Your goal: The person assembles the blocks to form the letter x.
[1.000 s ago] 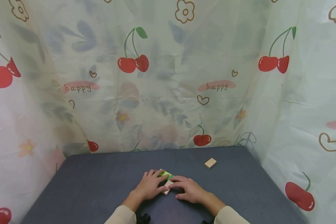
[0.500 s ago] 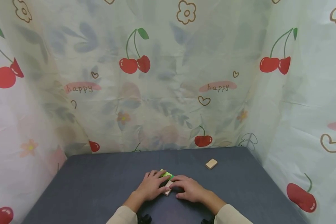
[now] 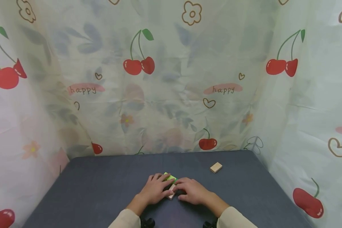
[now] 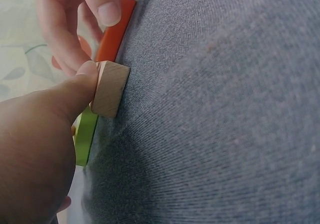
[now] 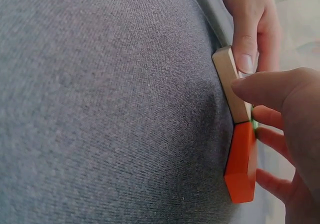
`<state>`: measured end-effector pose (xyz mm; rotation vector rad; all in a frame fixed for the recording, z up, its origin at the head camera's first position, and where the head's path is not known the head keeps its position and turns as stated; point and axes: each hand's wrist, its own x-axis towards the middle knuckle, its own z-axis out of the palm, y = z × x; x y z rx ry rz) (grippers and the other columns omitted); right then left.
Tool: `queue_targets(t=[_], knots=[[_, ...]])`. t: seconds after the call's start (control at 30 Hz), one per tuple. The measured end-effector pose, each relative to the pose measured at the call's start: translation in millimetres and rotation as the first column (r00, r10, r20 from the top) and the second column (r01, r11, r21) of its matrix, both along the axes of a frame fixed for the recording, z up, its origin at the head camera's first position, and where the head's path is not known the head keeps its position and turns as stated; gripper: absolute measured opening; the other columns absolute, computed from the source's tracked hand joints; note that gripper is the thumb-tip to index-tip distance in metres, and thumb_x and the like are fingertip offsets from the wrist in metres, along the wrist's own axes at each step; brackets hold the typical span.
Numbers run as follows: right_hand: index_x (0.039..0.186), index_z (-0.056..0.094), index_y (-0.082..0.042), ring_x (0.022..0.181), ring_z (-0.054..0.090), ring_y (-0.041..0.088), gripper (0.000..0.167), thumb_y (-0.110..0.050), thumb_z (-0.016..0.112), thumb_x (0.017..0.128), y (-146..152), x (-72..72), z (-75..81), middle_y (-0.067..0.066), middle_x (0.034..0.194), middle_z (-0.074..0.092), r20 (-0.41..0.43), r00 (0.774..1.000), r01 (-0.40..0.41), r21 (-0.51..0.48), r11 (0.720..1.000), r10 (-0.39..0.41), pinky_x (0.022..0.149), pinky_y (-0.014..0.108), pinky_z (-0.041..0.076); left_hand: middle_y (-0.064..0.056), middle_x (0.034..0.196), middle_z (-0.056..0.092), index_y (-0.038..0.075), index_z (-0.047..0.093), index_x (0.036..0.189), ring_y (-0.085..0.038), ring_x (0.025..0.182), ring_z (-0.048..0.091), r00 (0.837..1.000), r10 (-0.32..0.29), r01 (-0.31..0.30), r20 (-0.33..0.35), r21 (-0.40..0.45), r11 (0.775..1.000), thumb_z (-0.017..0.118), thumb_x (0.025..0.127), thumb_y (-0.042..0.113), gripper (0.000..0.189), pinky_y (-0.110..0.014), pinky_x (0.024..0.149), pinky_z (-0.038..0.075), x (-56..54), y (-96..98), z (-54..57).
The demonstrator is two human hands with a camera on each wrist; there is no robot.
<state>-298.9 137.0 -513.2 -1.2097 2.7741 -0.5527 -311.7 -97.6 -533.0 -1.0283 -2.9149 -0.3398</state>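
Observation:
Three small blocks lie together on the dark table between my hands: a plain wooden block [image 3: 172, 195], a green block [image 3: 170, 177] and an orange block [image 4: 116, 29]. In the head view the orange one is hidden behind my right hand. My left hand [image 3: 155, 191] reaches over the green block with its fingers, its thumb touching the plain wooden block [image 4: 112, 89]. From the other side my right hand [image 3: 194, 191] has its index fingertip at the wooden block. In the right wrist view its other fingertips are along the back of the orange block [image 5: 242, 159].
Another plain wooden block [image 3: 216, 167] lies farther back on the right of the table [image 3: 108, 180]. A cherry-print curtain [image 3: 171, 104] hangs behind the table and along both sides.
The head view has shifted slightly. Both hands and the blocks stay in nearly the same place.

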Motion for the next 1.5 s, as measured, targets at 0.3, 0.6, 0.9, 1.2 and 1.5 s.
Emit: queue_targets(t=[0.3,0.6,0.9,1.2,1.5], knots=[[0.112,0.072,-0.024,0.117,0.053,0.018,0.02,-0.024,0.068,0.092,0.6,-0.4,4.6,-0.003,0.121,0.063,-0.11,0.994,0.011,-0.069,0.998,-0.018,0.093,0.051,0.042,0.0,0.149,0.042,0.033,0.051,0.142,-0.026,0.131,0.039,0.999,0.04,-0.039,-0.011,0.046,0.998,0.048,0.096,0.057,0.053,-0.057,0.1,0.03,3.0,0.9,3.1],[0.107,0.074,-0.016,0.11,0.056,0.019,0.017,-0.019,0.069,0.092,12.6,-5.8,15.5,-0.006,0.113,0.065,-0.143,0.985,0.066,-0.213,0.975,-0.098,0.092,0.052,0.043,0.0,0.144,0.047,0.035,0.056,0.137,-0.024,0.127,0.044,0.997,0.02,-0.013,-0.072,0.092,0.996,0.054,0.095,0.051,0.045,-0.055,0.099,0.033,6.4,1.3,5.3],[0.103,0.075,-0.016,0.107,0.058,0.018,0.014,-0.017,0.07,0.09,26.7,-11.2,7.5,-0.006,0.11,0.066,-0.198,0.97,0.089,-0.245,0.966,-0.139,0.091,0.047,0.045,0.0,0.14,0.051,0.032,0.058,0.136,-0.023,0.127,0.045,0.995,-0.014,0.025,-0.102,0.102,0.995,0.054,0.097,0.048,0.042,-0.054,0.098,0.034,8.4,6.4,2.3],[0.101,0.075,-0.015,0.105,0.059,0.018,0.014,-0.015,0.073,0.087,44.7,-9.7,-0.4,-0.003,0.108,0.068,-0.199,0.959,0.144,-0.277,0.95,-0.204,0.09,0.044,0.047,0.003,0.141,0.05,0.036,0.057,0.137,-0.021,0.129,0.042,0.992,0.012,-0.001,-0.123,0.088,0.996,0.051,0.098,0.049,0.041,-0.052,0.101,0.032,10.5,10.1,-4.5],[0.101,0.075,-0.014,0.105,0.059,0.019,0.015,-0.012,0.074,0.086,59.9,-5.6,-9.9,-0.003,0.108,0.068,-0.169,0.939,0.237,-0.314,0.919,-0.3,0.09,0.045,0.046,0.003,0.14,0.049,0.038,0.056,0.137,-0.023,0.127,0.043,0.991,0.037,-0.027,-0.128,0.082,0.996,0.049,0.1,0.046,0.039,-0.054,0.099,0.032,13.8,12.9,-6.9]])
